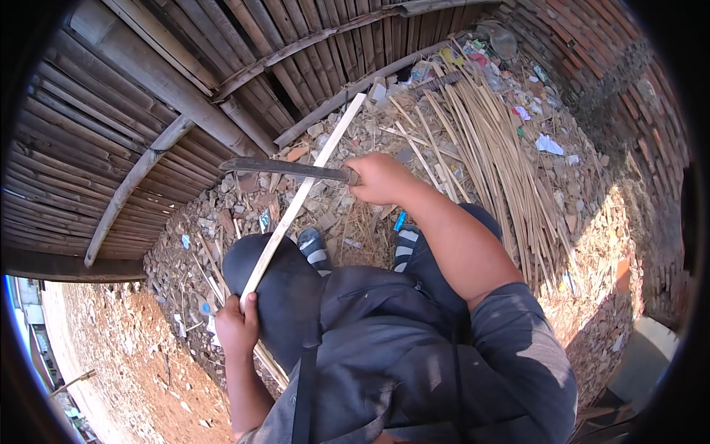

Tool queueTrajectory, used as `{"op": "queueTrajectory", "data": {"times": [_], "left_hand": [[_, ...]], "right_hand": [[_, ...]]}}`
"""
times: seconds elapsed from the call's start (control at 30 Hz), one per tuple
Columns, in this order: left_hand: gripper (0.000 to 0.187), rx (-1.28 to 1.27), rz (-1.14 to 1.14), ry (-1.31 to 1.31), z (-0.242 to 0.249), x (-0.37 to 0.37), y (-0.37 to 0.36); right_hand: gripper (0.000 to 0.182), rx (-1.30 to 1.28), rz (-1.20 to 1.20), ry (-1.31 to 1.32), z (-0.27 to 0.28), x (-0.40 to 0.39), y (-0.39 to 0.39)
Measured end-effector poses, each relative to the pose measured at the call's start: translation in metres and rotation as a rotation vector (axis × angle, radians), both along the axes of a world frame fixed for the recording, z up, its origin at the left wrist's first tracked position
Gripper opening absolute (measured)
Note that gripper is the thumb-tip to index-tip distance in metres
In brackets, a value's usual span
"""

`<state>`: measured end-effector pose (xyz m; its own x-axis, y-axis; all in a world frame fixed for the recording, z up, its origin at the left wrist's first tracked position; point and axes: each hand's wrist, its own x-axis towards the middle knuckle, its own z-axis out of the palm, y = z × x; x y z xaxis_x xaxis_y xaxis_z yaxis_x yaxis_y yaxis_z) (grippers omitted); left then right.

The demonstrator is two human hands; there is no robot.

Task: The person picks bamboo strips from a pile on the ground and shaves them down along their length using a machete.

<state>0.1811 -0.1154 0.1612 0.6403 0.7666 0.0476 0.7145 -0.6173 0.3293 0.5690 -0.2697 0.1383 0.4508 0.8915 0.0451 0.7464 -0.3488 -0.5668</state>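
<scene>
My left hand (237,324) is closed round the near end of a pale bamboo strip (336,135), which slants across my left knee and away to the far right. In my right hand (379,179) is the handle of a machete (285,168), its dark blade pointing left. The blade crosses the strip in this view, at about the strip's upper middle. My fingers on the handle are wrapped tight.
A bamboo slat wall (96,140) rises at the left and front. To the right lies a pile of split bamboo strips (495,155) on rubble and litter. A brick wall (592,44) stands beyond it. My sandalled feet (314,250) are below the blade.
</scene>
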Motion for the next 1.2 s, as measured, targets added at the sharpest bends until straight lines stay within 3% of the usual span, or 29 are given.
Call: {"op": "queueTrajectory", "data": {"times": [0.23, 0.43, 0.57, 0.67, 0.77, 0.87, 1.03, 1.2], "left_hand": [[0.053, 0.024, -0.012, -0.008, -0.001, 0.002, 0.000], [0.053, -0.014, -0.008, -0.005, 0.003, 0.000, 0.000], [0.054, 0.010, 0.004, 0.012, 0.001, 0.000, 0.000], [0.053, -0.019, 0.002, 0.003, 0.001, 0.000, 0.002], [0.052, -0.058, 0.006, -0.003, 0.004, 0.002, 0.000], [0.051, -0.052, -0.024, -0.002, 0.002, 0.000, 0.005], [0.050, -0.066, 0.003, -0.016, 0.002, -0.002, 0.001], [0.050, -0.063, -0.029, -0.027, 0.000, -0.002, 0.003]], "right_hand": [[0.028, -0.027, 0.010, -0.045, 0.020, -0.023, 0.004], [0.031, -0.007, 0.086, -0.083, 0.004, -0.011, 0.004], [0.041, 0.012, -0.058, 0.006, -0.004, 0.009, -0.002], [0.032, -0.091, -0.094, 0.064, 0.021, -0.003, -0.004], [0.032, -0.019, 0.051, 0.031, 0.002, -0.015, 0.001], [0.032, -0.183, 0.138, -0.078, 0.026, -0.017, 0.003], [0.049, 0.011, -0.158, 0.128, -0.004, 0.024, 0.001], [0.037, 0.000, -0.077, -0.010, 0.013, 0.002, -0.008]]}}
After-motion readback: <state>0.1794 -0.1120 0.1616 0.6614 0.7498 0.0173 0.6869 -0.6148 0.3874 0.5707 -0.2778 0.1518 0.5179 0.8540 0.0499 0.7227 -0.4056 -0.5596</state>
